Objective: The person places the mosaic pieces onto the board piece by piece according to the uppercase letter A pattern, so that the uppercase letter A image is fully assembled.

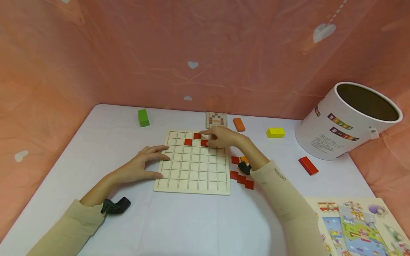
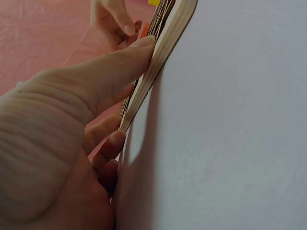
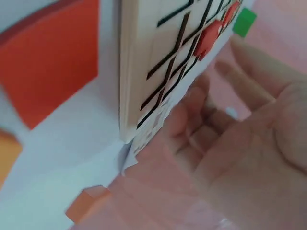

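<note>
"Around it?"
"White cylindrical tub [image 1: 323, 137] well off right; loose red square tiles [image 1: 241, 179] beside the pale wooden grid board [image 1: 194, 166], on the white table [image 1: 179, 227]."
"Hands?"
"Left hand [image 1: 141, 166] spread, touching the board's left edge; right hand [image 1: 223, 137] over its far rows, index finger [image 1: 206, 132] stretched by a red tile [image 1: 196, 136]."

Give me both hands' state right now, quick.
Left hand: open, touching the left edge of the board.
Right hand: by the red tiles; no held piece visible, open or closed can't be told.
</note>
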Action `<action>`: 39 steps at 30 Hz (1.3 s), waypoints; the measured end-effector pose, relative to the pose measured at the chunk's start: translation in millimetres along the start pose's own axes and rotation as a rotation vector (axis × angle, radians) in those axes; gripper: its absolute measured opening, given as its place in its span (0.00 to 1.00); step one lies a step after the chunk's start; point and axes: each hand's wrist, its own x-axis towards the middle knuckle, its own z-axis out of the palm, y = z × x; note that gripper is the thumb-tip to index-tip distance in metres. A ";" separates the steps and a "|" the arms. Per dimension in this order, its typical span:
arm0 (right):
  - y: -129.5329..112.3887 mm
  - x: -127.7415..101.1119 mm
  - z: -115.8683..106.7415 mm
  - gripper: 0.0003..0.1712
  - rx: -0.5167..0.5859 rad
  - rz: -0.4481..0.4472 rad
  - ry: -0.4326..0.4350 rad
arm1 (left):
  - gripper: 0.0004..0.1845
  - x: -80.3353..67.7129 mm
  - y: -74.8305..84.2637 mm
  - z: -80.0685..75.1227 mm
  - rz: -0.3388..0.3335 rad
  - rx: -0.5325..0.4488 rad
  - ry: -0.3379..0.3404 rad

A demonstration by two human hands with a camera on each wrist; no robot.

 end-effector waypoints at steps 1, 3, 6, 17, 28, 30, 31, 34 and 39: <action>-1.6 -2.9 0.8 0.30 -0.017 0.011 -0.014 | 0.27 0.1 0.2 0.5 0.003 -0.001 0.001; -5.4 -8.8 3.6 0.32 -0.088 0.022 -0.026 | 0.27 0.4 1.0 0.9 0.004 -0.003 0.001; -11.4 -16.1 9.7 0.35 -0.203 0.033 -0.048 | 0.27 0.5 1.5 0.8 0.001 0.001 -0.002; -15.7 -29.6 19.3 0.49 -0.281 0.053 -0.057 | 0.27 -1.3 1.5 -2.0 -0.015 0.003 -0.006; 36.6 -88.0 8.5 0.31 0.106 0.126 0.034 | 0.27 -0.6 2.3 -1.4 -0.005 0.011 -0.006; 46.5 -97.6 7.7 0.27 0.146 0.152 0.049 | 0.27 -0.7 2.4 -1.5 -0.003 0.013 -0.006; 50.6 -101.9 6.9 0.26 0.163 0.160 0.058 | 0.27 -0.6 2.4 -1.4 -0.004 0.013 -0.005; 60.6 -112.4 3.6 0.22 0.195 0.170 0.097 | 0.27 -0.5 1.9 -1.1 -0.006 0.010 -0.005; 71.3 -122.4 1.8 0.20 0.203 0.174 0.119 | 0.27 -0.5 0.9 -1.1 -0.003 0.002 -0.003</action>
